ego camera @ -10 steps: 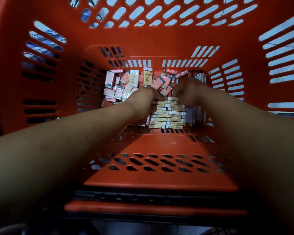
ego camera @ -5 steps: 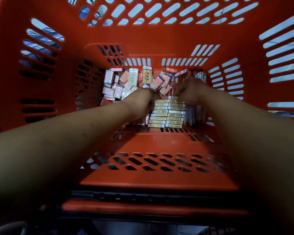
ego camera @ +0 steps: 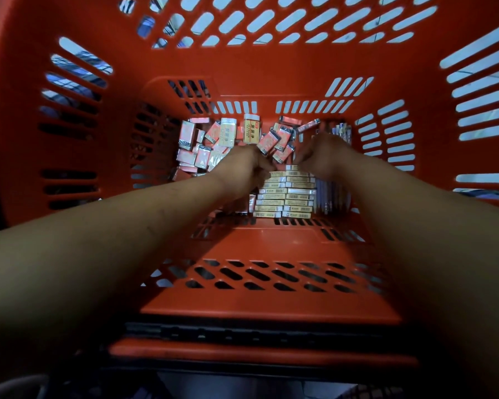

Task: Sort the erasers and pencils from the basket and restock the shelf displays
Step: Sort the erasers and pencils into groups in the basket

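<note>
Erasers in rows touch curled left hand and right hand; grip unclear.

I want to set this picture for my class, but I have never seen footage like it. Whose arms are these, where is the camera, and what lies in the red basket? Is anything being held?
There is no machine here. A person wears one wide-angle camera on the head, so you look down, as they do, into a red plastic basket. On its floor, at the far left, lies a loose heap of small erasers. In the middle stand neat rows of yellow packs with barcodes, and by the right wall are thin pens or pencils. The left hand and the right hand meet over the far end of the yellow rows. Their backs are toward the camera, so whether either grips a pack is hidden.
</note>
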Demonstrator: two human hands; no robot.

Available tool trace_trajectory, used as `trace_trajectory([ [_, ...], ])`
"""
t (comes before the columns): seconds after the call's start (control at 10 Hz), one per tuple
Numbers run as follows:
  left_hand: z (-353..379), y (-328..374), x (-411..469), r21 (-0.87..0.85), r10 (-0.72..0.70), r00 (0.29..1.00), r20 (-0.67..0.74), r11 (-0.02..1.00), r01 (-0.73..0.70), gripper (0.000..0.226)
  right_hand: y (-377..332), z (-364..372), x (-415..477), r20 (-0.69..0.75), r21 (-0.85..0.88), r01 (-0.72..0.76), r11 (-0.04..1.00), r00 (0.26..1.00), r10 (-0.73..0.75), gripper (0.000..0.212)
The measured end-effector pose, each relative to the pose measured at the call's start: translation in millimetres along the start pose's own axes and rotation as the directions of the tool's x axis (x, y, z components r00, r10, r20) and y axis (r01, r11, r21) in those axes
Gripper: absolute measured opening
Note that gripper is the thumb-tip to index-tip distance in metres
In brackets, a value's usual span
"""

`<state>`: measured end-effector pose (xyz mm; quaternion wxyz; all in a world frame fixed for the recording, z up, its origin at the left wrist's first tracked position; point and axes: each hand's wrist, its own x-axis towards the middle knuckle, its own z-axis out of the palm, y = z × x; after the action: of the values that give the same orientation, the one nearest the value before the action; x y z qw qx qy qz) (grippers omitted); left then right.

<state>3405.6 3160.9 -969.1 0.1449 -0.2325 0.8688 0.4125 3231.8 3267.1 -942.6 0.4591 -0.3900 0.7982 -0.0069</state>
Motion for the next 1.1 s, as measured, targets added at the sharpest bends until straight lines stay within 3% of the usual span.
trace_trajectory([
  [0.2,-9.4,-4.4,-0.8,-0.001,0.028,0.993,0.110,1.000,-0.028,0.032,1.6,-0.3,-0.6,-0.019,-0.007,-0.009,1.000,1.000,0.009,0.031],
  [0.5,-0.2,-1.1,1.5,-0.121,-0.049,0.994,0.101,0.991,0.061,0.037,3.4,-7.0,-6.7,0.007,-0.021,-0.008,1.000,1.000,0.008,0.032],
  [0.7,-7.9,-3.2,3.1,0.033,0.012,0.993,0.115,0.999,-0.015,0.037,0.4,-0.1,-1.0,0.012,0.021,-0.029,0.999,1.000,0.029,0.029],
  [0.9,-6.9,-5.3,3.5,0.094,-0.028,0.987,0.157,0.996,0.013,0.030,-5.9,2.0,1.3,0.016,0.133,-0.077,0.988,0.997,0.076,0.028],
  [1.1,-19.3,-6.6,-9.1,0.193,0.102,0.980,0.172,0.972,-0.135,0.026,-6.5,9.2,7.1,-0.029,0.028,-0.101,0.995,0.994,0.101,0.029],
])
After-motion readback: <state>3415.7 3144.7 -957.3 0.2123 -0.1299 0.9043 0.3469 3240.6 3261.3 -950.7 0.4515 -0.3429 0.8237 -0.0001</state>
